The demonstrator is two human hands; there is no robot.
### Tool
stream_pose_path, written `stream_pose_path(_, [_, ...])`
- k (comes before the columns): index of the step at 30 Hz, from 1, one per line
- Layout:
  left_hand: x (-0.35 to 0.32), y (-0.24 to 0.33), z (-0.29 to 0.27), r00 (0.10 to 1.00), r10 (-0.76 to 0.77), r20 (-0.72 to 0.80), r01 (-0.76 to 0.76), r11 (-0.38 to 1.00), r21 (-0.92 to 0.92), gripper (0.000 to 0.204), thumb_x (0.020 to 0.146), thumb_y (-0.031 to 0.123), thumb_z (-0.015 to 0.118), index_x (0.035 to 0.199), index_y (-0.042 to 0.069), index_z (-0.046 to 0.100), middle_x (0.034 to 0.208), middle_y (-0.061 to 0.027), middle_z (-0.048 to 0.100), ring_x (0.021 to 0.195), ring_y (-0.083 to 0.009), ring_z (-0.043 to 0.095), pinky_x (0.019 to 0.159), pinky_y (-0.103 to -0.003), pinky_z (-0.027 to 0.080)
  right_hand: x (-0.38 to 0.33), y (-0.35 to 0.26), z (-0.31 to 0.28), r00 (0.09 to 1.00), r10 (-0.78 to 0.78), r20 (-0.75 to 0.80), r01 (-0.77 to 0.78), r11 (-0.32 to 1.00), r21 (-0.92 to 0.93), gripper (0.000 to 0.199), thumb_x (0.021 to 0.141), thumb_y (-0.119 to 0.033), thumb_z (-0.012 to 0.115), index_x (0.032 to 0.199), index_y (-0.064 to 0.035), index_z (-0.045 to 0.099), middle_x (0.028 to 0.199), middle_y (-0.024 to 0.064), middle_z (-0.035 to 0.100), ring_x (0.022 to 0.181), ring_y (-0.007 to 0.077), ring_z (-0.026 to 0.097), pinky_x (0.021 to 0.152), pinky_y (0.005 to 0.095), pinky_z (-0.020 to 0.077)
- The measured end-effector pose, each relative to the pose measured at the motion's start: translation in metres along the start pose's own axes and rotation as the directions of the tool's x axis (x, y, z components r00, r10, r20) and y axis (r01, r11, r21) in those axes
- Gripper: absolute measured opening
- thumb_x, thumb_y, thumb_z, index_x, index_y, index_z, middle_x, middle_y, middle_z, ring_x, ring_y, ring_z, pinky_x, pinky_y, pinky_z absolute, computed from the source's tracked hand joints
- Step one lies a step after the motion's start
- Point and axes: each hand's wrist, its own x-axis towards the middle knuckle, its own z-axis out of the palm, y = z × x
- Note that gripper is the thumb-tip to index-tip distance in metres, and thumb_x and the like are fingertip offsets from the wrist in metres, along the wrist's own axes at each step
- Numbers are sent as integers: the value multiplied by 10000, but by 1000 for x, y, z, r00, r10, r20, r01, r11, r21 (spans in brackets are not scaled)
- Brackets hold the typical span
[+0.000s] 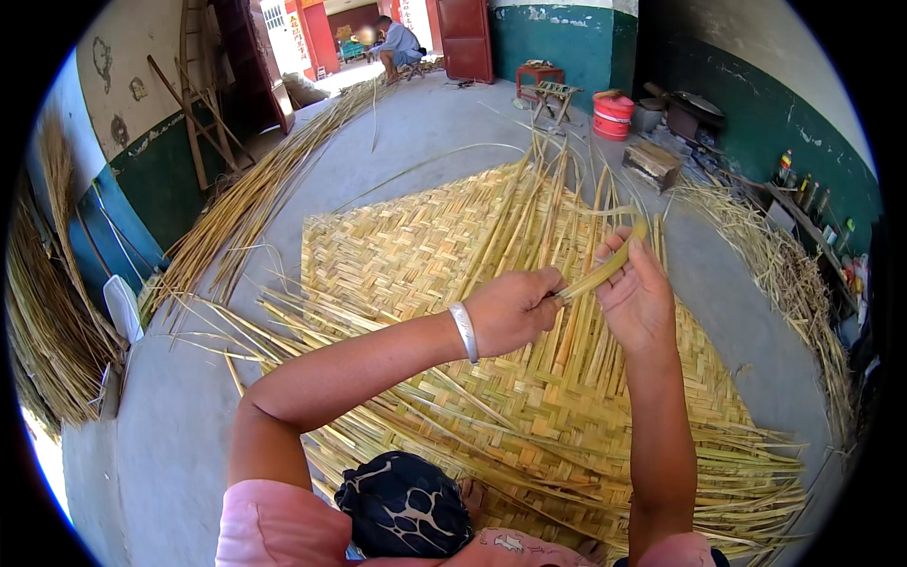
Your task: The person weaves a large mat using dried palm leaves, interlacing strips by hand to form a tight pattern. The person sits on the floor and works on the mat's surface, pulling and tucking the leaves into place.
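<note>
My left hand [518,310], with a silver bracelet at its wrist, is closed in a pinch on the lower end of a flat, pale green reed strip [597,275]. At the other end, my right hand [638,298] has its palm turned up and its fingers curled round the strip, which bends upward there. Both hands are above a large woven reed mat [397,241] on the floor. Loose reed strips [496,231] lie lengthwise over the mat's middle, under and beyond my hands. More strips stick out along its near edge [680,454].
A long pile of reeds [260,189] lies on the left, with upright bundles [57,312] beside the wall. Behind the mat are a small stool [553,94], a red bucket [612,115] and a block [652,163]. Straw scraps [765,255] line the right. A person [397,47] sits near the doorway.
</note>
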Motion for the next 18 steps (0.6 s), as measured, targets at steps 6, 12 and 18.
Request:
stream_pose_path(6, [22,1,50,998,-41,40,45,994,-105,185,964,162,466,912,11,559,673,-50,581,563,-94,555,538,-272,465,-28,-7,-22,974,-227,-2,227,974,-17,177,967,-181,502,1081,-46,518,1035,98,612,1007,236,601,906,374,486])
stream_pose_path(12, [44,-5,61,979,39,-201,46,916,400,194,909,185,470,879,11,550,780,-230,615,748,-433,583,669,-491,468,-31,2,-16,943,-331,-42,332,942,36,168,979,-188,475,1060,-43,503,1005,119,609,959,246,607,918,397,479])
stream_pose_path(18, [73,-76,45,964,263,-46,-143,656,741,150,759,93,522,809,68,661,843,-144,631,857,-319,615,769,-398,496,-42,36,1,986,-158,-43,164,941,298,159,979,-213,483,1001,-59,515,757,76,573,675,186,552,682,379,478])
